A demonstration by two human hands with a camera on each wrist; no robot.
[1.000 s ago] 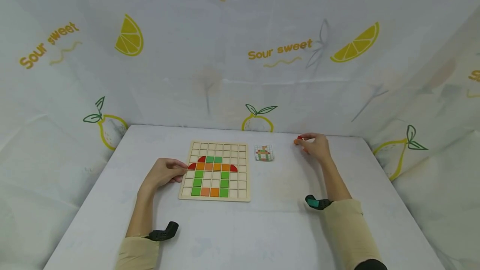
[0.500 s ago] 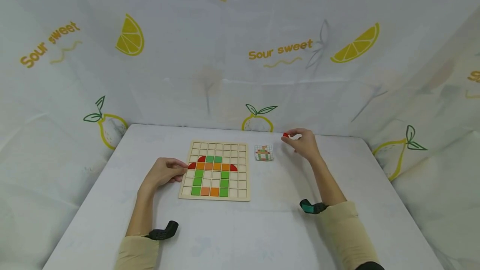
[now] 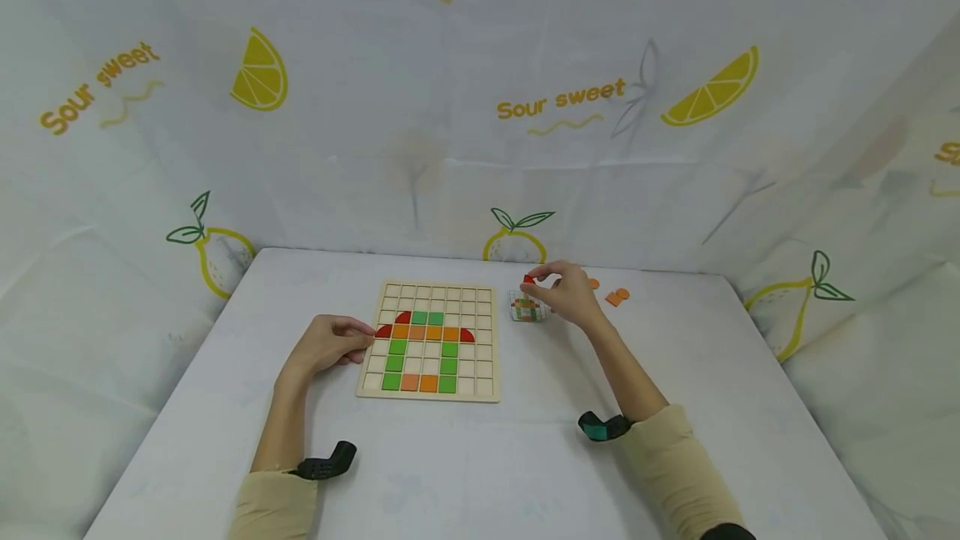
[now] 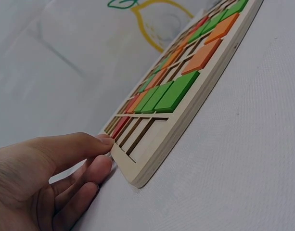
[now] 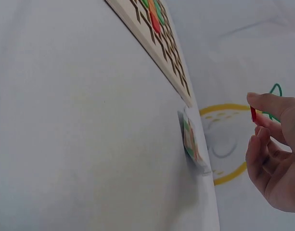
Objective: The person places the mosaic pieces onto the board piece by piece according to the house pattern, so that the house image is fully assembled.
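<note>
A square wooden grid board (image 3: pixel 496 357) lies on the table, with green, orange and red tiles set in some of its cells. My left hand (image 3: pixel 330 344) holds the board's left edge, thumb on the rim and the other fingers bent beside it, as the left wrist view shows. Between thumb and index finger, my right hand (image 3: pixel 568 294) pinches a small red tile (image 5: pixel 253 114). That hand hovers by a little pattern card (image 3: pixel 528 312), right of the board, overlapping its corner in the head view. The card's picture has a tile design on a grid.
Loose orange tiles (image 3: pixel 613 299) lie on the table behind the right hand, and another orange piece (image 3: pixel 593 283) peeks out beside it. A white cloth wall (image 3: pixel 375 190) printed with lemons rises at the table's back edge.
My right hand has moved left with the red tile, from the far right to over the card. Orange tiles it had covered now show. My left hand stays on the board.
</note>
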